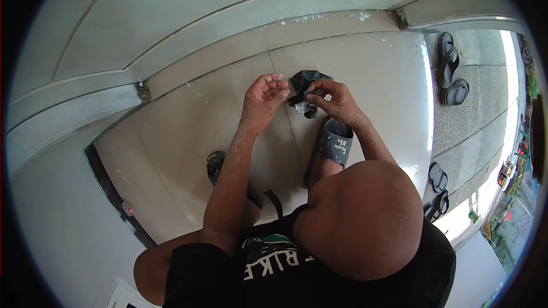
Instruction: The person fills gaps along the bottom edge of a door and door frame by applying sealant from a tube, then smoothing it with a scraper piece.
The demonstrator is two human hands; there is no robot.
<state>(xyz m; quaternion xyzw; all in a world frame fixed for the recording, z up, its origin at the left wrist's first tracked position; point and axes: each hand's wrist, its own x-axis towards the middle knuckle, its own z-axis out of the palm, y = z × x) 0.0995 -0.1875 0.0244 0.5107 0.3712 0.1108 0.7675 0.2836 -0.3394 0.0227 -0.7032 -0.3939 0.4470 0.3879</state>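
Observation:
Above the tiled floor, my left hand [266, 101] is raised with its fingers curled and the thumb drawn in against them. White smears mark its fingertips; what it pinches, if anything, is too small to name. My right hand [338, 101] pinches the edge of a crumpled black bag [308, 77] with thumb and forefinger. Whitish material [302, 107] shows at the bag's lower side, just below the fingers. The two hands are a short distance apart, the bag between them. Pale dust speckles both forearms.
My feet wear dark slides [334, 141] on beige tiles [228, 91] spotted with white. A pale panelled surface [240, 28] rises ahead. To the right, past a sunlit edge, lie several sandals [448, 59] on rough paving. A small red-and-white scrap [128, 209] sits at far left.

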